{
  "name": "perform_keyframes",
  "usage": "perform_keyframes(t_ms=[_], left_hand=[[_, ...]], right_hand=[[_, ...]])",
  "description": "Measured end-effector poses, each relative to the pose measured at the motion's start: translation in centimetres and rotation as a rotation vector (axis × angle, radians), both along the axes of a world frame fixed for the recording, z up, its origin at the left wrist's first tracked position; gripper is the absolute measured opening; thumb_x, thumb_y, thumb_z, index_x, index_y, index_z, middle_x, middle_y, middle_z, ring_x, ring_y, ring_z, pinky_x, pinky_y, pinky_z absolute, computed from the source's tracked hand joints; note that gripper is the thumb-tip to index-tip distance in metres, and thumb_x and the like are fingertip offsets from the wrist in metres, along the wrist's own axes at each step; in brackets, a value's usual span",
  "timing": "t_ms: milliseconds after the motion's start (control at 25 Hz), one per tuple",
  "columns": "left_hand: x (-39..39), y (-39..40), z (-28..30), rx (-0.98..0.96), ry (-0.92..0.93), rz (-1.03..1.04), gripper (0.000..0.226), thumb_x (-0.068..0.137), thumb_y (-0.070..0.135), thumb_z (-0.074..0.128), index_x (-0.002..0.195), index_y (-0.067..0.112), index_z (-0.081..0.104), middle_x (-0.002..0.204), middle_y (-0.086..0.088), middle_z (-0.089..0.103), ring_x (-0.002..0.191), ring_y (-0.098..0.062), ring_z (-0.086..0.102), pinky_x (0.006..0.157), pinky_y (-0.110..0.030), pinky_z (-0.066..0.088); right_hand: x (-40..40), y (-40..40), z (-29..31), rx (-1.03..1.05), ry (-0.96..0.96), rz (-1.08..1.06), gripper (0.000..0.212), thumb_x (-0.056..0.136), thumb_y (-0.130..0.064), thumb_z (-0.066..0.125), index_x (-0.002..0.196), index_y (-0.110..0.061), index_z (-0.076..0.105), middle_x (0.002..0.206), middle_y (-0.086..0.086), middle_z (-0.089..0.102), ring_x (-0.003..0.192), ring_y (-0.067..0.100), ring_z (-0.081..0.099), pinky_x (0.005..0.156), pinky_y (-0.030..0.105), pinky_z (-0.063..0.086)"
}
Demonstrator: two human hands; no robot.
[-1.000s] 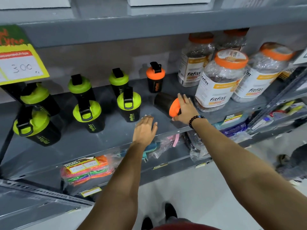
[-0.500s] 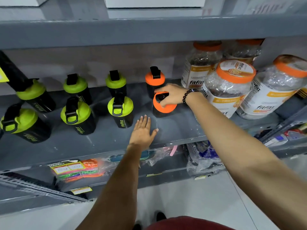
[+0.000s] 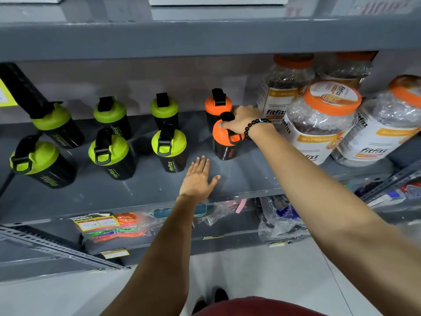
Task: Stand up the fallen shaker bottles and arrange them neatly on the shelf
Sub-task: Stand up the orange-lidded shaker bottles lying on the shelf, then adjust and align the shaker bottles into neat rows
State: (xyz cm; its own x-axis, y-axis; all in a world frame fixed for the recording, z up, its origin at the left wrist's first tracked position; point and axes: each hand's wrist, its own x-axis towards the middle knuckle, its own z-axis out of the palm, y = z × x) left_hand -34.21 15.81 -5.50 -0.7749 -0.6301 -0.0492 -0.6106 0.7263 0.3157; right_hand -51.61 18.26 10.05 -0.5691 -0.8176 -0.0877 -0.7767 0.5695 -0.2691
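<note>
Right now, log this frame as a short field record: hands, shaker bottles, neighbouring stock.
right hand: gripping lid of front orange-lidded shaker, which stands upright
left hand: flat, open, on the shelf
orange-lidded shakers: two, one behind the other
green-lidded shakers: six, two rows, all upright
fallen shakers: none visible
right of shakers: fitfizz jars

Shakers [image 3: 169, 147] stand in two rows on the shelf [image 3: 141, 192]; jars [image 3: 319, 124] stand to their right. The left hand [image 3: 197, 179] lies flat before the front row.
</note>
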Motion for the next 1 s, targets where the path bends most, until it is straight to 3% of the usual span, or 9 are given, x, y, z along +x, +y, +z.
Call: perform_keyframes(t_ms=[240,440,640,760,840,1000], left_hand=[[0.1,0.1,0.2,0.009,-0.028,-0.014,0.068,0.097,0.046,0.028,0.147,0.004,0.007,0.159,-0.014,0.006,0.148,-0.025,0.000,0.121,-0.035,-0.002],[-0.3,0.3,1.3,0.009,-0.014,0.017,0.065,0.097,0.040,0.035,0.145,0.002,0.015,0.158,-0.016,0.015,0.147,-0.027,0.008,0.121,-0.035,0.004],[-1.0,0.9,7.2,-0.207,0.521,0.056,0.042,0.087,0.009,0.053,0.127,-0.002,0.049,0.135,-0.023,0.053,0.133,-0.036,0.042,0.111,-0.042,0.034],[0.2,-1.8,11.9,-0.304,0.722,0.201,0.038,0.082,0.007,0.055,0.119,-0.003,0.055,0.126,-0.025,0.059,0.127,-0.040,0.047,0.105,-0.046,0.040],[1.8,-4.4,13.5,-0.232,0.761,0.359,0.047,0.080,0.019,0.061,0.122,-0.002,0.052,0.128,-0.024,0.056,0.127,-0.041,0.045,0.106,-0.048,0.037],[5.0,-6.1,11.7,0.361,0.839,0.509,0.103,0.056,0.055,0.078,0.139,0.012,0.034,0.146,-0.011,0.039,0.136,-0.026,0.035,0.114,-0.047,0.030]], right_hand=[[0.8,-0.1,0.3,-0.015,-0.003,-0.059,0.057,0.074,-0.058,0.058,0.107,-0.013,0.064,0.110,0.014,0.066,0.095,0.032,0.060,0.069,0.030,0.042],[2.3,-0.2,-0.7,-0.059,-0.125,-0.153,0.068,0.078,-0.060,0.053,0.122,-0.009,0.052,0.126,0.017,0.058,0.117,0.036,0.054,0.091,0.038,0.045],[2.9,0.7,-0.9,-0.149,-0.231,-0.241,0.073,0.079,-0.057,0.057,0.129,-0.005,0.044,0.132,0.018,0.053,0.124,0.036,0.049,0.097,0.039,0.044],[3.2,0.7,-0.7,-0.124,-0.291,-0.265,0.081,0.076,-0.064,0.057,0.130,-0.006,0.043,0.133,0.017,0.053,0.122,0.035,0.050,0.092,0.038,0.044],[3.0,0.9,-0.4,-0.138,-0.385,-0.296,0.088,0.073,-0.071,0.052,0.134,-0.008,0.040,0.138,0.016,0.049,0.125,0.035,0.048,0.091,0.038,0.043],[2.2,1.9,-1.4,-0.360,-0.837,-0.407,0.099,0.067,-0.076,0.055,0.146,-0.022,0.027,0.154,0.007,0.031,0.138,0.032,0.035,0.106,0.054,0.037]])
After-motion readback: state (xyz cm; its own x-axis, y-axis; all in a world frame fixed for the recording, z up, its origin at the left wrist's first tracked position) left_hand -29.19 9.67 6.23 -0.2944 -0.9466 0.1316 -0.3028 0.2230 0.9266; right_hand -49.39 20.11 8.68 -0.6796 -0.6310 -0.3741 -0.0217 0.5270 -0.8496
